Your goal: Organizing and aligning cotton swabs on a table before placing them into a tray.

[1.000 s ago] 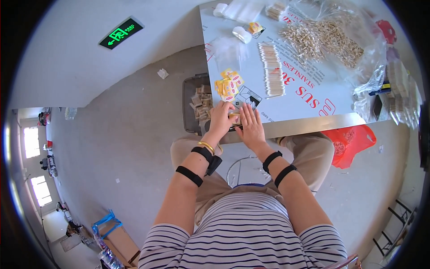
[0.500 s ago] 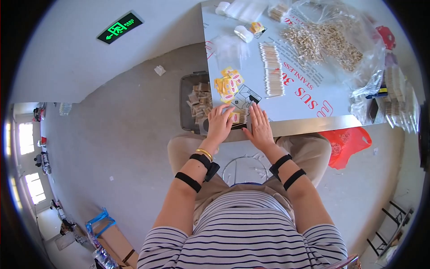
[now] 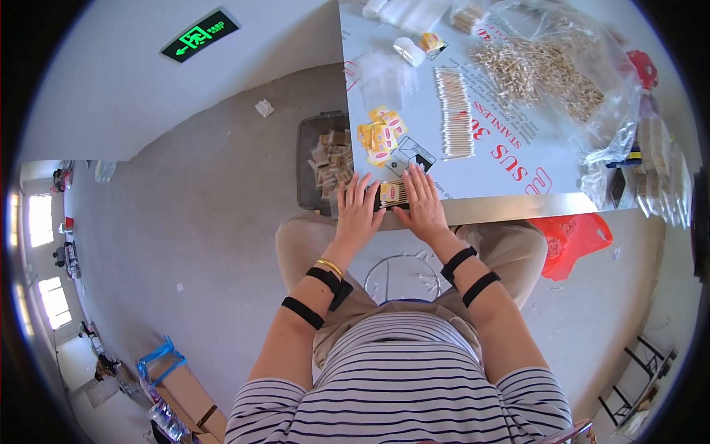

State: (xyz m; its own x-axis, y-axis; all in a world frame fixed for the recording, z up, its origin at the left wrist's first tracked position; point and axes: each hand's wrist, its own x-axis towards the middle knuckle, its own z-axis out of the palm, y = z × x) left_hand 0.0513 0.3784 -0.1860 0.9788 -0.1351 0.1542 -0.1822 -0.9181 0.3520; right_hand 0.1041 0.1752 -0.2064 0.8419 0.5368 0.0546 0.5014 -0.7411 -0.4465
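At the near edge of the metal-topped table, a small bundle of cotton swabs with a yellow card on it lies between my hands. My left hand rests at its left side, fingers stretched and apart. On the other side my right hand lies flat with long, straight fingers along the bundle's right end. The thumbs point in toward its near side. Just beyond are a loose pile of yellow cards and a long row of cotton swabs laid side by side.
A big clear bag of loose swabs spreads over the back right. Clear plastic sleeves and a white roll lie at the back left. Below the left edge stands a grey bin of packed bundles. A red bag hangs near my right knee.
My left hand has shifted left, off the bundle's top, so the yellow card shows more fully. The right hand stays beside the bundle. The whole view has shifted slightly.
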